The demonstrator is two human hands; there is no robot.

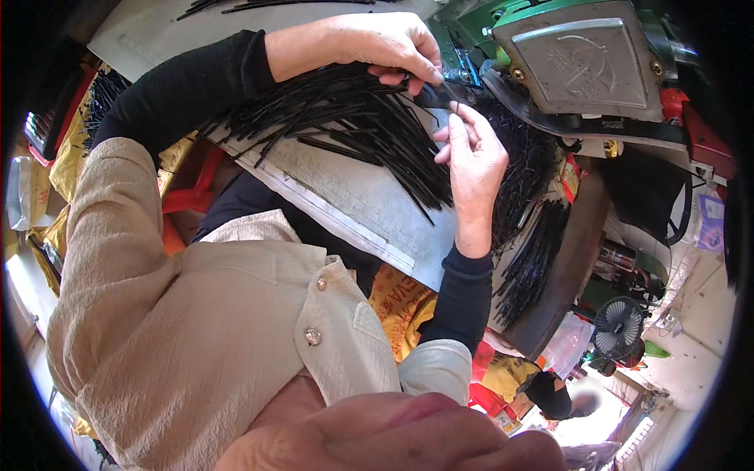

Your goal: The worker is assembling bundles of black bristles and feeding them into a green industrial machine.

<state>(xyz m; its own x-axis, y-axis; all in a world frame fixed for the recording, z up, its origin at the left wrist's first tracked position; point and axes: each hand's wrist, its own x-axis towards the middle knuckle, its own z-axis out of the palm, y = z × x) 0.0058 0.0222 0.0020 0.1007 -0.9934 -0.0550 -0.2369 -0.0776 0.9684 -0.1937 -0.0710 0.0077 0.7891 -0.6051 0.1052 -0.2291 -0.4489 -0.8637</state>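
Left hand [385, 47], palm down and fingers curled, pressed on the near end of a thick fanned bundle of thin black plastic strips [353, 125], fingertips closed on a few of them right by the green-bodied metal machine with a grey square cover plate [577, 59]. Right hand [471, 157], just below and beside the left, thumb and forefinger pinched together on a single black strip [449, 94] at the machine's mouth, other fingers loosely bent. Bundle spread out from the left grip across a pale grey flat board [353, 204], loose ends fanning away from the fingers. Beyond the right grip, on the far side of that wrist, a heap of more black strips [534, 235] lying on a dark brown curved surface [577, 251]. Below that, well apart from both hands, a small black round fan [618, 326]. Both forearms in black sleeves under a cream textured vest with round metal buttons [196, 330]. Yellow printed bags [400, 306] near the right elbow.
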